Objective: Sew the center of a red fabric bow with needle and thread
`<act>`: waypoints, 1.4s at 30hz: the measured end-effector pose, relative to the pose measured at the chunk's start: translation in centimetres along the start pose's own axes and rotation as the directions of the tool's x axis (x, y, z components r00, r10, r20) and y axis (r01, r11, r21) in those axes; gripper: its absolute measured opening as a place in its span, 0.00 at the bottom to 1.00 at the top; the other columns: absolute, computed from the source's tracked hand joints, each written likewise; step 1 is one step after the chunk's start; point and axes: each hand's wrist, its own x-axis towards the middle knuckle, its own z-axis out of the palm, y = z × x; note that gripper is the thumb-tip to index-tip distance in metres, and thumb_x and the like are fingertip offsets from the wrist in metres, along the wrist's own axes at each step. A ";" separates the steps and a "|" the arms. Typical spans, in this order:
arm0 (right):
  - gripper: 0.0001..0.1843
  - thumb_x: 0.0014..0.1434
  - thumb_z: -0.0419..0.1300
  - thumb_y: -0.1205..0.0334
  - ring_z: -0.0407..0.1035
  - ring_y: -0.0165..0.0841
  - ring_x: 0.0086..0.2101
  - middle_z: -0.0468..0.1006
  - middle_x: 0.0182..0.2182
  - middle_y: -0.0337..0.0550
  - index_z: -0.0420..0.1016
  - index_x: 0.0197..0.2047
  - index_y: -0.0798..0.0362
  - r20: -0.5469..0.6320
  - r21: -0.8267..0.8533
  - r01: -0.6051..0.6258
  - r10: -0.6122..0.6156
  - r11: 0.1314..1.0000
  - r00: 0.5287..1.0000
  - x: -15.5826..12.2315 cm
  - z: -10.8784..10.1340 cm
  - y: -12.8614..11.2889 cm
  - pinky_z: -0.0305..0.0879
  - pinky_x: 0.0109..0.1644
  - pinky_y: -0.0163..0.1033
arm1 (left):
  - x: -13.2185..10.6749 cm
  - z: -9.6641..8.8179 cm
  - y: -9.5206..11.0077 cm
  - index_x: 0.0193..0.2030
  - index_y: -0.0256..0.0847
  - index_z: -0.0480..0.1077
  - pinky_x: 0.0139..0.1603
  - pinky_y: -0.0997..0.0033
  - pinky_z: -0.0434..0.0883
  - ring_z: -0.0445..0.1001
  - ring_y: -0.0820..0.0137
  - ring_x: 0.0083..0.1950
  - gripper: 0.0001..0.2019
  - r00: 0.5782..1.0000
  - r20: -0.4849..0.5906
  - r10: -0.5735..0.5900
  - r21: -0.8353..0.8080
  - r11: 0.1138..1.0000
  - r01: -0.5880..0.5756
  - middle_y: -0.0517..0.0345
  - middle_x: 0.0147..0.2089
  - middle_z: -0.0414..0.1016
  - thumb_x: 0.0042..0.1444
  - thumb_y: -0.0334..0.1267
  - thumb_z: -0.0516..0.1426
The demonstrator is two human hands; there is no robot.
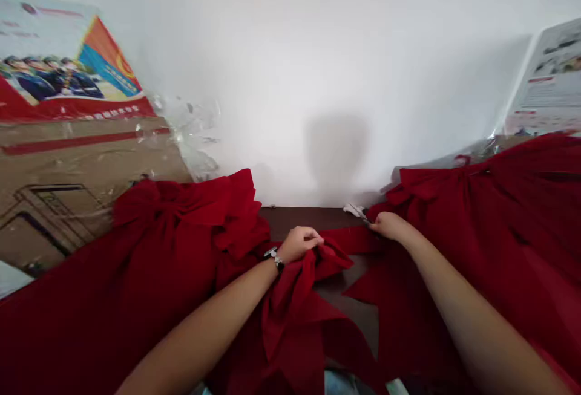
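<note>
In the head view my left hand [299, 242], with a watch or bracelet at the wrist, is closed in a pinch on the gathered middle of a red cloth bow [295, 292]. Loose tails of the bow hang down below the fingers toward me. Farther right, my right hand [388, 225] is closed around the handle end of what looks like a pair of scissors [362, 215]. The scissors point away toward the wall, beside a small white scrap [351, 208]. A flat red strip [354, 241] lies on the dark table [299, 218] between the hands.
Large heaps of red cloth with finished-looking bows stand at left [181, 213] and right [490, 201]. Behind the left heap is a cardboard box [91, 153] with clear plastic wrap [193, 135]. A white wall [290, 80] closes off the back; printed posters flank it.
</note>
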 end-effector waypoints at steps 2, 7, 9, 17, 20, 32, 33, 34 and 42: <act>0.15 0.54 0.58 0.61 0.53 0.25 0.16 0.67 0.15 0.42 0.70 0.19 0.59 0.032 0.044 0.062 -0.063 0.997 0.997 -1.1 -1.3 -0.1 0.45 0.22 0.34 | 0.0 0.2 0.1 0.29 0.35 0.76 0.39 0.73 0.69 0.75 0.69 0.36 0.10 1.000 -0.005 -0.001 -0.002 1.000 0.001 0.52 0.32 0.80 0.52 0.40 0.58; 0.26 0.50 0.62 0.41 0.59 0.26 0.22 0.73 0.27 0.42 0.70 0.38 0.57 0.125 0.359 0.191 -0.249 0.914 0.960 -4.6 -1.0 -1.2 0.50 0.23 0.30 | 0.0 0.4 0.0 0.29 0.35 0.76 0.39 0.73 0.69 0.75 0.69 0.35 0.10 1.000 0.003 -0.010 -0.041 0.999 0.010 0.52 0.33 0.80 0.51 0.40 0.58; 0.31 0.44 0.65 0.35 0.57 0.25 0.21 0.69 0.22 0.39 0.67 0.35 0.56 0.220 0.419 0.157 -0.268 0.894 0.938 -6.1 0.6 -1.8 0.46 0.21 0.28 | 0.0 0.4 -0.1 0.29 0.35 0.76 0.38 0.73 0.69 0.75 0.69 0.35 0.11 1.000 0.007 -0.017 -0.061 0.998 0.018 0.52 0.32 0.80 0.51 0.41 0.58; 0.38 0.44 0.56 0.23 0.46 0.21 0.18 0.63 0.17 0.36 0.59 0.30 0.54 0.418 0.456 0.029 -0.243 0.890 0.875 -9.5 4.7 -0.4 0.38 0.20 0.28 | 0.1 0.5 -0.4 0.29 0.35 0.74 0.37 0.73 0.69 0.74 0.69 0.34 0.11 0.999 0.014 -0.029 -0.106 0.994 0.030 0.53 0.31 0.79 0.51 0.41 0.58; 0.39 0.44 0.55 0.22 0.44 0.21 0.18 0.62 0.17 0.35 0.59 0.30 0.55 0.431 0.495 0.003 -0.249 0.869 0.867 -9.6 4.8 0.2 0.36 0.20 0.29 | 0.1 0.5 -0.4 0.29 0.34 0.74 0.37 0.73 0.69 0.74 0.69 0.34 0.10 0.999 0.016 -0.031 -0.120 0.992 0.033 0.52 0.31 0.79 0.51 0.41 0.58; 0.36 0.47 0.56 0.25 0.39 0.20 0.18 0.62 0.16 0.34 0.59 0.29 0.55 0.459 0.543 -0.031 -0.266 0.839 0.847 -8.9 5.4 0.8 0.32 0.20 0.30 | 0.1 0.5 -0.4 0.29 0.34 0.74 0.38 0.73 0.68 0.73 0.69 0.33 0.11 0.999 0.020 -0.029 -0.133 0.991 0.031 0.53 0.30 0.79 0.51 0.42 0.58; 0.36 0.47 0.57 0.25 0.39 0.20 0.18 0.62 0.17 0.34 0.58 0.29 0.55 0.458 0.551 -0.035 -0.267 0.834 0.848 -8.7 5.5 0.8 0.32 0.20 0.30 | 0.1 0.5 -0.4 0.29 0.34 0.74 0.38 0.73 0.68 0.73 0.69 0.33 0.11 0.999 0.020 -0.029 -0.133 0.991 0.031 0.53 0.31 0.78 0.51 0.42 0.58; 0.36 0.47 0.57 0.25 0.39 0.20 0.18 0.63 0.17 0.34 0.58 0.28 0.54 0.451 0.555 -0.036 -0.264 0.831 0.852 -8.5 5.6 0.7 0.32 0.20 0.30 | 0.1 0.5 -0.4 0.29 0.34 0.74 0.38 0.73 0.68 0.73 0.69 0.33 0.11 0.999 0.021 -0.029 -0.133 0.991 0.032 0.53 0.31 0.78 0.51 0.42 0.58; 0.37 0.42 0.60 0.25 0.40 0.20 0.16 0.63 0.15 0.34 0.55 0.28 0.53 0.391 0.559 -0.054 -0.206 0.827 0.897 -7.5 6.3 -0.5 0.33 0.19 0.29 | 0.1 0.5 -0.4 0.29 0.34 0.74 0.39 0.72 0.69 0.74 0.70 0.34 0.10 0.999 0.031 -0.037 -0.129 0.991 0.041 0.52 0.32 0.79 0.51 0.41 0.58</act>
